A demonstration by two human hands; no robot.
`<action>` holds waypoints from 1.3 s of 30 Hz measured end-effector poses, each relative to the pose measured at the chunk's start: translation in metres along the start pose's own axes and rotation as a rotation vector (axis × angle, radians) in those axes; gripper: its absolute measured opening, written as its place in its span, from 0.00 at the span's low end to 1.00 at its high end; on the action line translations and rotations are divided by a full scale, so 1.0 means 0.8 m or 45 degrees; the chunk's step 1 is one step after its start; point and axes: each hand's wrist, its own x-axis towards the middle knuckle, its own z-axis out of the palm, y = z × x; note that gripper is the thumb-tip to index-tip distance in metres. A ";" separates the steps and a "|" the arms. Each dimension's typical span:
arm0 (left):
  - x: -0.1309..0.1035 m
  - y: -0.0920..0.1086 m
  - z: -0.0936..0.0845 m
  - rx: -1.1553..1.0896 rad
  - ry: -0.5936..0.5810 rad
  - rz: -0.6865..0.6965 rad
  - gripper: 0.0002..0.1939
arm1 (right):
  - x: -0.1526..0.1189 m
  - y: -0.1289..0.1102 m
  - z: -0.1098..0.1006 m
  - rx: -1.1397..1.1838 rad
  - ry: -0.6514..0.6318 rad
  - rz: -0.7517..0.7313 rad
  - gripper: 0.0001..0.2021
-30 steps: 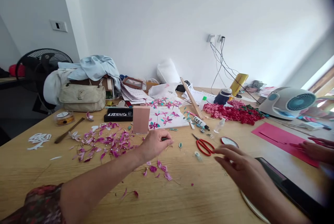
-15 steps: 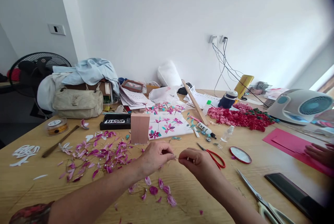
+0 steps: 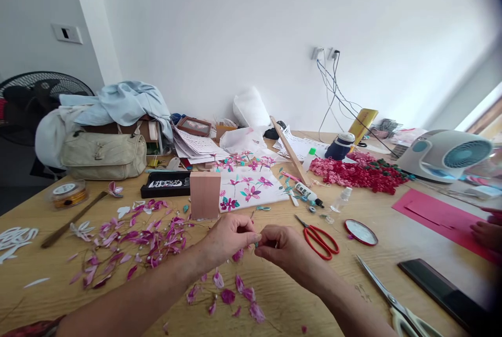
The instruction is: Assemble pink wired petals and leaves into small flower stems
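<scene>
My left hand (image 3: 234,233) is closed in a pinch above the middle of the table, its thumb and forefinger meeting the fingertips of my right hand (image 3: 282,243). A small teal piece (image 3: 257,244), perhaps a leaf, shows at my right fingertips. What the left fingers pinch is mostly hidden. Just under the left hand is a magenta petal (image 3: 238,255); whether it hangs or lies there I cannot tell. Loose pink petals (image 3: 227,296) lie nearer me. To the left spreads a pile of magenta petals on thin stems (image 3: 152,235).
Red-handled scissors (image 3: 321,243), a round red-rimmed dish (image 3: 361,232) and large shears (image 3: 386,292) lie on the right. A wooden block (image 3: 205,195) stands before a white sheet with flowers (image 3: 251,195). At far right another person's hand (image 3: 486,232) rests by pink paper (image 3: 435,219).
My hands have come together, and a teal piece now shows between them. The view has turned slightly right. The other person's hand has shifted along the pink paper.
</scene>
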 end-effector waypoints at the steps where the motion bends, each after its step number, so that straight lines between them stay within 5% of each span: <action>1: 0.000 0.000 0.000 -0.019 -0.011 -0.004 0.10 | -0.001 -0.001 0.001 -0.011 -0.025 0.015 0.04; 7: -0.004 0.014 -0.010 -0.271 0.074 0.027 0.15 | 0.000 0.004 -0.013 0.172 -0.066 0.109 0.05; 11: -0.021 0.032 -0.011 -0.398 0.164 0.005 0.13 | 0.021 0.036 -0.036 0.466 0.428 0.119 0.09; 14: -0.043 0.039 0.005 -0.501 0.027 -0.076 0.11 | 0.048 0.067 -0.046 0.691 0.787 0.176 0.12; 16: -0.058 0.041 0.020 -0.537 -0.103 -0.147 0.11 | 0.068 0.086 -0.046 0.751 0.888 0.233 0.14; 21: -0.076 0.038 0.041 -0.559 -0.327 -0.183 0.11 | 0.112 0.119 -0.031 0.713 0.975 0.278 0.11; 29: -0.071 0.021 0.040 -0.455 -0.370 -0.115 0.11 | 0.143 0.138 -0.023 0.542 1.030 0.378 0.05; 39: -0.064 0.012 0.043 -0.441 -0.341 -0.170 0.11 | 0.146 0.135 -0.025 0.365 0.868 0.544 0.07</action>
